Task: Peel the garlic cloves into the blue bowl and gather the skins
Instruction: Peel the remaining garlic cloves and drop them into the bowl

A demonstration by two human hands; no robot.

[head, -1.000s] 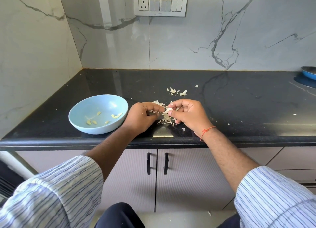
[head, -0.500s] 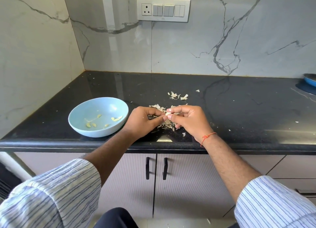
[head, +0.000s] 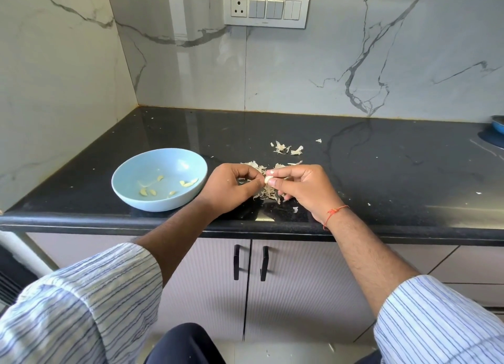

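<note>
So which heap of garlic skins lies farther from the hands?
The small heap toward the wall, apart from both hands. The big heap lies right under the left hand and right hand.

A pale garlic clove [head: 268, 179] sits pinched between fingertips above a loose heap of papery skins [head: 268, 193]. Left of it stands the light blue bowl [head: 159, 183], upright, holding several peeled cloves [head: 188, 183]. More skins [head: 286, 148] lie farther back

Rolled white sleeves [head: 81, 303] with thin blue stripes; red thread [head: 333, 213] on right wrist.
</note>
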